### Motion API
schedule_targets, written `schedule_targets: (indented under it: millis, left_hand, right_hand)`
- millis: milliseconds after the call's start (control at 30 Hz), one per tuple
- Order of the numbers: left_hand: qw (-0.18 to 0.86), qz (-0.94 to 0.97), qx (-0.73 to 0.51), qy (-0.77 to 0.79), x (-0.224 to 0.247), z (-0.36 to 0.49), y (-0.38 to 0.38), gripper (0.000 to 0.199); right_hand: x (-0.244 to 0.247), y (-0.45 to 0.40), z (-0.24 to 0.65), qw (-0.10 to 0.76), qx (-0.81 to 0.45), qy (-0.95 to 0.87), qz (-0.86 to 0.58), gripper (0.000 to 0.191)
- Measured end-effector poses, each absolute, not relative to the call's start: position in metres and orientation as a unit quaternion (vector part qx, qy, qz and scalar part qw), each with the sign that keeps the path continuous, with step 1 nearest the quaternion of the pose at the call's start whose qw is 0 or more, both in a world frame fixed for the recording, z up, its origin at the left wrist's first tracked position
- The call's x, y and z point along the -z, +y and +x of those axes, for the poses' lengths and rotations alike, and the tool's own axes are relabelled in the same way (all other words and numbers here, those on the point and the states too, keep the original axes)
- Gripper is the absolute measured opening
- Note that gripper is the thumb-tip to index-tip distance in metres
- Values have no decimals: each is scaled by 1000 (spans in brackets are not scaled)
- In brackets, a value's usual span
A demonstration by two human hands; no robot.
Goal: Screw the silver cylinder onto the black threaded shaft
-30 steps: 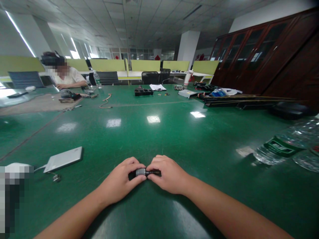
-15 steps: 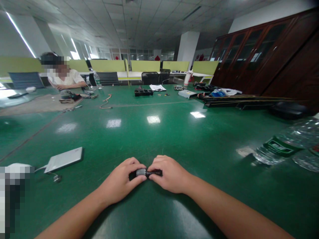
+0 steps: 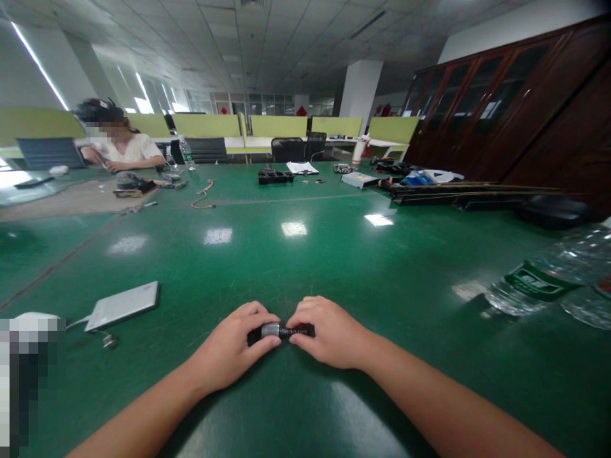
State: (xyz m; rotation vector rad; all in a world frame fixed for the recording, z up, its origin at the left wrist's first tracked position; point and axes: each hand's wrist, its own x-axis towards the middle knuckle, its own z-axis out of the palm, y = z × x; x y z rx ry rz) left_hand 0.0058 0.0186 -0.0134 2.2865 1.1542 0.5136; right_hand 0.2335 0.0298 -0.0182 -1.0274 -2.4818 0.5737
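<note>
A small dark cylindrical part with a silver-grey collar (image 3: 271, 329) lies level just above or on the green table (image 3: 296, 273). My left hand (image 3: 238, 346) is closed around its left end, thumb and fingers on the grey collar. Around the thin black ridged end (image 3: 296, 331) curl the thumb and fingers of my right hand (image 3: 329, 334); the fingertips sit close beside the shaft, and whether they touch it is too small to tell.
To the left lies a white flat box (image 3: 124, 306) with a cable and a small metal piece (image 3: 109, 341). Plastic bottles (image 3: 534, 280) lie at the right. A person (image 3: 126, 149) sits across the table, near a black tray (image 3: 275, 177).
My right hand has shifted slightly right, showing more of the black ridged end. My left hand has stayed in place. The person across the table has moved a hand.
</note>
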Motion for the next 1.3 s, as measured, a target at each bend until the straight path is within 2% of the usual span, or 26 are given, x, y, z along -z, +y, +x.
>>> schedule_targets:
  millis: [1300]
  left_hand:
    - [266, 846, -178, 427, 14, 3, 18, 23]
  right_hand:
    - [3, 35, 252, 139, -213, -887, -386, 12]
